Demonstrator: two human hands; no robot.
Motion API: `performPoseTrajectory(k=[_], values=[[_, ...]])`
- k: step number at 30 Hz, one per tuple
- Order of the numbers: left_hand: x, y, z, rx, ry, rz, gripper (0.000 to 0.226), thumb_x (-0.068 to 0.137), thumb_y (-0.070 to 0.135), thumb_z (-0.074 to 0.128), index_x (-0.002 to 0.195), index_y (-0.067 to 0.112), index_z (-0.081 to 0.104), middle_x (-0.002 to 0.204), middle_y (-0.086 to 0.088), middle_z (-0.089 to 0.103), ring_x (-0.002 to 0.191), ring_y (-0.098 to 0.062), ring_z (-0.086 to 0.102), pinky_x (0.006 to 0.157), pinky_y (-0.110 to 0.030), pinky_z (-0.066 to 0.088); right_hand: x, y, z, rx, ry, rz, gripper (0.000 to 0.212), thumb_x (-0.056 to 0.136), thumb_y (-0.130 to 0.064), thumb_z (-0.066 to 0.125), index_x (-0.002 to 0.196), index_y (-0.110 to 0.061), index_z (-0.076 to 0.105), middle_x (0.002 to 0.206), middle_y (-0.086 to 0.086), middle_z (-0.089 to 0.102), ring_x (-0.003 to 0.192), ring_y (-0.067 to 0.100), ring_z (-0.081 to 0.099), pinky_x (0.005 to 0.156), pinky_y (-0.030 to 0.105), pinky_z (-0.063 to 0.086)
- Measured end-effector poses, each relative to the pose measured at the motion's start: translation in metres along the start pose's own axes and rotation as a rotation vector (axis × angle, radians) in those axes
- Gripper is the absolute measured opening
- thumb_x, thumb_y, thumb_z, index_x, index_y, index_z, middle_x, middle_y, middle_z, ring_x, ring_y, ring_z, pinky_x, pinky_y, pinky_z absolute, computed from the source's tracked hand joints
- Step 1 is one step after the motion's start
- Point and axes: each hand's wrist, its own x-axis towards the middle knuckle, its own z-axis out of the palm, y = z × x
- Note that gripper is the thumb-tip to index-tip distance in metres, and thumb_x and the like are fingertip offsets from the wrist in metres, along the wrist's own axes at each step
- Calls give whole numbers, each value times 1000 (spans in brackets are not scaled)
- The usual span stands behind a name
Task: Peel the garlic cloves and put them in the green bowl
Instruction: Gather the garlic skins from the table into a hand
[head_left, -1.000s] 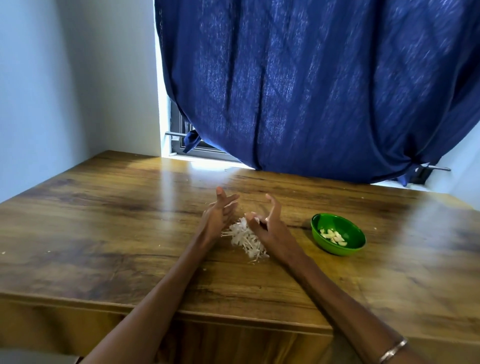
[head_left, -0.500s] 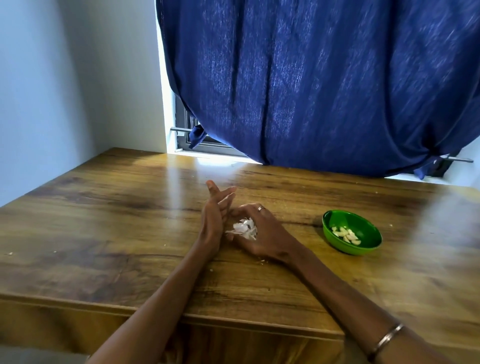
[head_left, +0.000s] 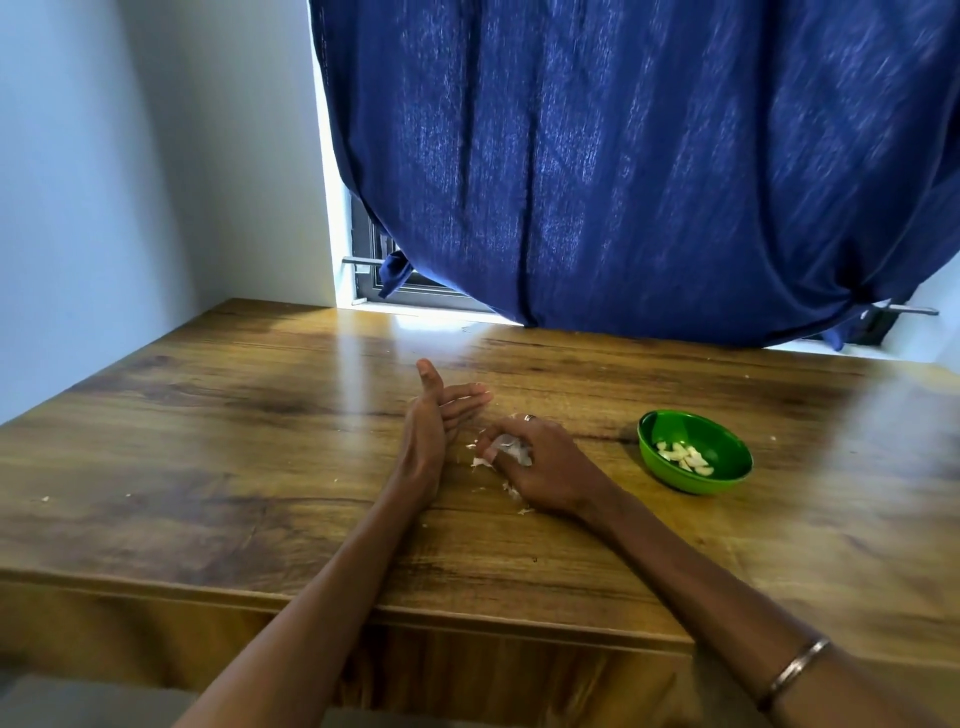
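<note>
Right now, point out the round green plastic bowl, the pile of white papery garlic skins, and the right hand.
Round green plastic bowl (head_left: 727, 470): head view, on its inner right wall.
Pile of white papery garlic skins (head_left: 506, 447): head view, on the clump under the fingers.
Right hand (head_left: 550, 467): head view, on its back.

— Where is everything on the table (head_left: 208, 415)?
— Left hand (head_left: 423, 441) centre; right hand (head_left: 540, 467) just beside it at three o'clock, over the peels (head_left: 506, 449); bowl (head_left: 727, 470) farther that way, cloves (head_left: 685, 457) inside.
</note>
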Motion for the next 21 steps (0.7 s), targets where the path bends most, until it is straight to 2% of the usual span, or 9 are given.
performPoseTrajectory(k=[4, 7, 11, 16, 19, 21], values=[[1, -1, 0, 29, -19, 13, 97, 83, 76, 21, 113, 0, 71, 110, -14, 76, 105, -21, 73, 103, -39, 53, -7, 3, -3, 27, -78, 6, 30, 100, -50, 50, 124, -35, 60, 115, -9, 65, 101, 4, 57, 84, 28, 48], [2, -3, 0, 32, -7, 21, 95, 83, 77, 22, 113, 2, 71, 108, -14, 76, 102, -23, 74, 100, -41, 55, 0, 3, 4, 21, -57, 14, 47, 93, -67, 50, 133, -42, 47, 124, -8, 66, 110, 13, 61, 92, 41, 52], [4, -5, -1, 36, 17, 29, 92, 84, 77, 21, 110, 5, 72, 108, -15, 76, 101, -26, 74, 99, -44, 55, 16, 0, 7, 32, 41, 24, 50, 95, -59, 53, 136, -31, 53, 128, -1, 66, 112, 15, 60, 97, 45, 51], [8, -5, 0, 27, 70, 26, 87, 88, 75, 22, 115, 8, 71, 122, -13, 72, 114, -23, 68, 102, -40, 54, 20, 2, 14, -153, -69, -48, 51, 84, -66, 62, 126, -36, 60, 131, -6, 59, 121, 14, 47, 97, 36, 43], [9, -6, 0, -2, 33, 0, 88, 87, 76, 22, 108, 7, 73, 113, -16, 75, 109, -26, 71, 99, -40, 55, 18, 6, 12, -111, 9, -107, 33, 83, -54, 71, 109, -33, 66, 110, -13, 66, 102, 5, 54, 88, 30, 46], [8, -6, 0, 11, 10, 7, 92, 82, 78, 22, 106, 6, 74, 108, -16, 76, 104, -24, 73, 101, -41, 55, 14, 10, 9, -87, 43, -68, 22, 83, -48, 74, 99, -35, 67, 100, -12, 66, 92, 4, 55, 79, 29, 48]])
